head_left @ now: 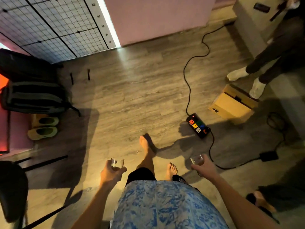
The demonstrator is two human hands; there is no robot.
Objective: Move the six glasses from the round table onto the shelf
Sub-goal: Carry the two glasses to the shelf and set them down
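Observation:
My left hand [110, 174] grips a clear glass [117, 163], held upright over the wooden floor at lower centre-left. My right hand [204, 168] grips a second clear glass [196, 159], slightly tilted and blurred, at lower centre-right. Both arms reach forward on either side of my body, with my bare feet on the floor between them. Neither the round table nor the shelf is in view.
A power strip [198, 125] with a black cable [189, 80] lies on the floor ahead right. A cardboard box [231, 105] and another person's legs [267, 63] stand at the right. A backpack [33, 96], slippers [43, 128] and a wire grid panel [49, 22] are at the left.

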